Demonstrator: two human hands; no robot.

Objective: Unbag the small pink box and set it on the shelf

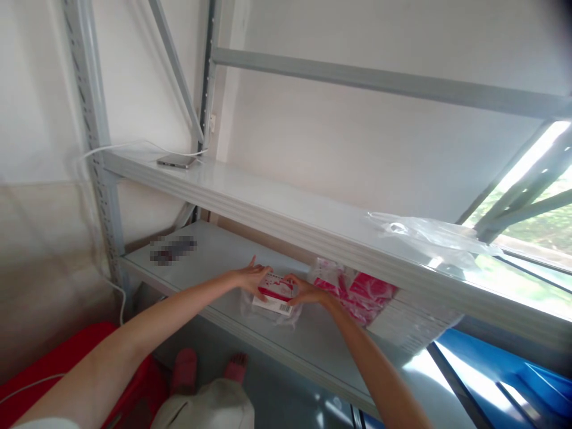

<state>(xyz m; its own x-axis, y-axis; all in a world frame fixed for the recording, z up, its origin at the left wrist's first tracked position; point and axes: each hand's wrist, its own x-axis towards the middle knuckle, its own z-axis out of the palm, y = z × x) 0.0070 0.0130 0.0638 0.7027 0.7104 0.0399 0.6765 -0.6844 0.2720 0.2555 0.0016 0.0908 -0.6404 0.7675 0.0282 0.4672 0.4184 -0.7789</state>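
Observation:
A small pink-and-white box is held between my two hands over the lower shelf. My left hand grips its left end with the fingers curled, while my right hand pinches the right end. Under the box a white panel with a barcode shows, and clear plastic wrap spreads around it on the shelf. Just right of my right hand lie pink packs in clear plastic, partly hidden by the upper shelf.
The upper shelf overhangs the lower shelf. On it lie a flat grey device with a white cable and a clear plastic bag. A blurred dark object lies left. Red and blue bins stand below.

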